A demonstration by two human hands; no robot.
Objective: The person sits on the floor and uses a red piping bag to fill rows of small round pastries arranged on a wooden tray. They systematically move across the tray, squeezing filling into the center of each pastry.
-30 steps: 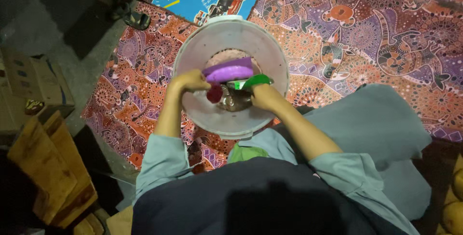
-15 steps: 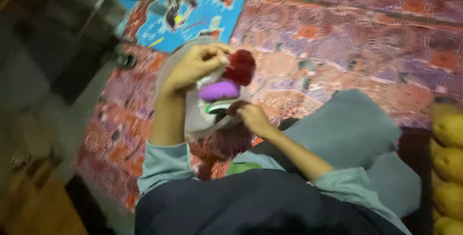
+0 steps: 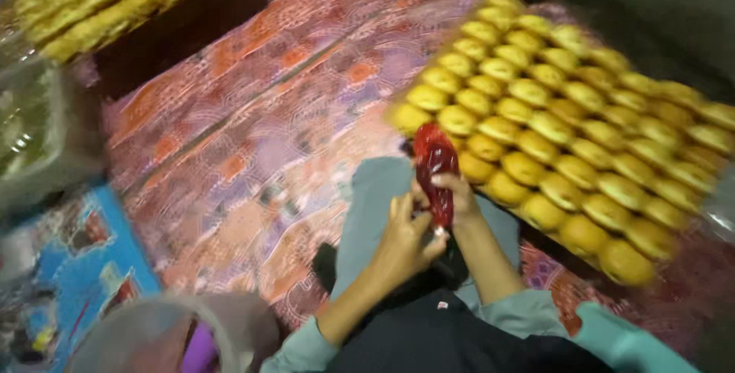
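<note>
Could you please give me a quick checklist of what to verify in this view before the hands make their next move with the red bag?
1. Both hands on the red bag: ok; the right hand grips its lower part and the left hand touches it from below.
2. Bag's lower end closed: cannot tell; the fingers hide it.
3. Bag upright, its top free of the hands: ok.
4. Yellow round pieces in even rows to the right: ok; the bag's top overlaps the nearest ones.
5. Whether the bag touches those pieces: cannot tell; the picture is blurred.
6. Pale bucket at lower left, apart from the hands: ok.
</note>
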